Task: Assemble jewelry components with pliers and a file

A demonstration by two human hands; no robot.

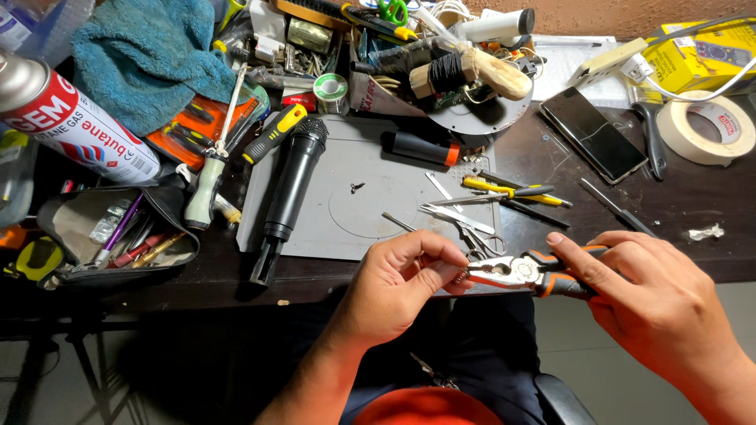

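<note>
Our left hand [398, 287] is raised at the near centre, forearm rising from the near edge, fingers curled and thumb and fingertips pinched together; our right hand [654, 303] comes in from the near right, back upward, fingers wrapped closed, index finger stretched out leftward toward the left hand's pinch.

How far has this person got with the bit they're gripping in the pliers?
Done: tools laid out, a loose screw on the grey mat. In hand: the right hand squeezes pliers on a small metal piece pinched by the left hand. Left: the microphone lies untouched.
</note>
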